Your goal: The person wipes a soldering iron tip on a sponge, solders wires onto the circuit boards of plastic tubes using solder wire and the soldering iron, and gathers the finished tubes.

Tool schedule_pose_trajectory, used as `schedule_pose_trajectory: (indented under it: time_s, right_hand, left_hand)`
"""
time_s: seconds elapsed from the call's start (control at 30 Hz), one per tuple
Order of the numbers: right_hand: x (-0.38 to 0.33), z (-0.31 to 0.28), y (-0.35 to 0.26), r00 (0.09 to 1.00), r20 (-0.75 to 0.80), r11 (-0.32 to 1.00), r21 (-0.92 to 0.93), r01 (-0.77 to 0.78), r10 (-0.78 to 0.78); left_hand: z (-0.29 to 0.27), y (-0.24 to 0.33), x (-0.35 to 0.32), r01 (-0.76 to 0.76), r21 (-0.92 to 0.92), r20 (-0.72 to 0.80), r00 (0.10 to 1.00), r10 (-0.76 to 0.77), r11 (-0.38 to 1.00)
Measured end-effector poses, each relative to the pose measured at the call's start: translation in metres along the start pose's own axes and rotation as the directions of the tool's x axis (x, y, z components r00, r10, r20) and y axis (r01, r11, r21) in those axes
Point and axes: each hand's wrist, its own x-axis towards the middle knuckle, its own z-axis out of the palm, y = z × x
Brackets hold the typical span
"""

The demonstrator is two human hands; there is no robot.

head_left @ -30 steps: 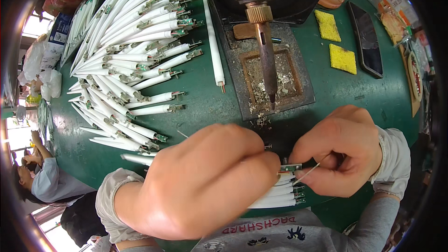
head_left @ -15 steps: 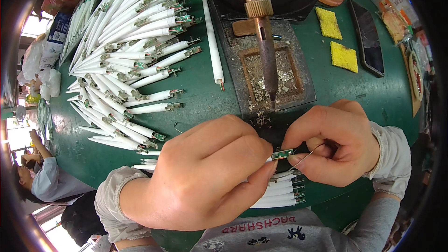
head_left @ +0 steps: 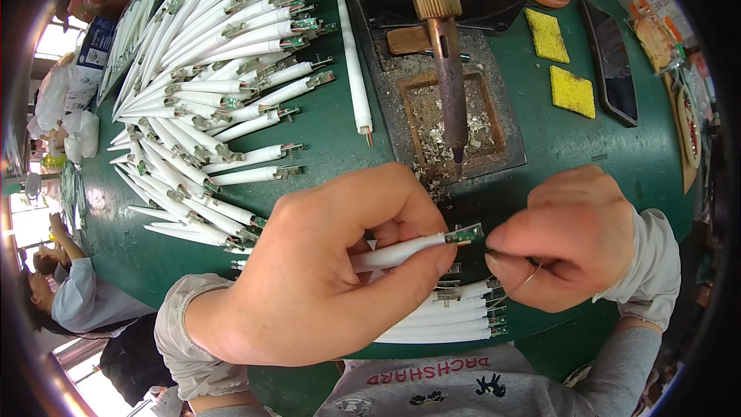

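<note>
My left hand (head_left: 309,278) pinches a white pen-shaped tube (head_left: 397,253) between thumb and fingers. A small green circuit board (head_left: 464,234) sticks out of the tube's right end, toward my right hand. Thumb and fingers of my right hand (head_left: 575,239) are closed on a thin metallic wire (head_left: 531,274), probably solder; its far part is hidden in the hand. Beyond both hands a soldering iron (head_left: 451,93) points down, its dark tip apart from the board. Below the hands lies a row of similar white tubes (head_left: 440,332), partly covered by my left hand.
A large heap of white tubes with boards (head_left: 231,100) spreads over the left of the green table (head_left: 610,154). Under the iron sits a tray of metal scraps (head_left: 498,156). Yellow sponges (head_left: 572,93) and a dark phone (head_left: 610,62) lie right. Another person (head_left: 85,293) sits far left.
My left hand has turned and opened its grip somewhat, showing more of the tube, with the board's end tipped up. My right hand has drawn a little to the right, away from the board.
</note>
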Motion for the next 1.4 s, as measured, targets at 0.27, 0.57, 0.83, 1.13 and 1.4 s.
schedule_pose_trajectory:
  time_s: [0.27,0.57,0.83,1.13,1.4]
  right_hand:
    - [0.000,0.002,0.003,0.982,-0.043,0.971,-0.167,0.174,-0.183]
    - [0.001,0.003,0.003,0.992,-0.009,0.984,-0.129,0.124,-0.127]
    - [0.005,-0.011,0.000,0.989,0.093,0.977,0.165,-0.132,0.118]
    - [0.008,-0.014,-0.008,0.876,0.121,0.841,0.245,-0.482,0.467]
    - [0.013,-0.009,-0.009,0.884,0.079,0.852,0.240,-0.465,0.460]
  left_hand:
    - [-0.002,0.000,0.002,0.089,-0.146,0.008,0.996,-0.089,0.985]
    - [-0.002,-0.002,0.004,0.060,-0.208,-0.046,0.996,-0.071,0.976]
    - [-0.004,0.001,0.008,0.116,-0.256,-0.058,0.989,-0.135,0.960]
    - [-0.006,0.006,0.015,0.140,-0.322,-0.108,0.977,-0.183,0.936]
    - [-0.003,0.003,0.017,0.052,-0.358,-0.149,0.983,-0.112,0.932]
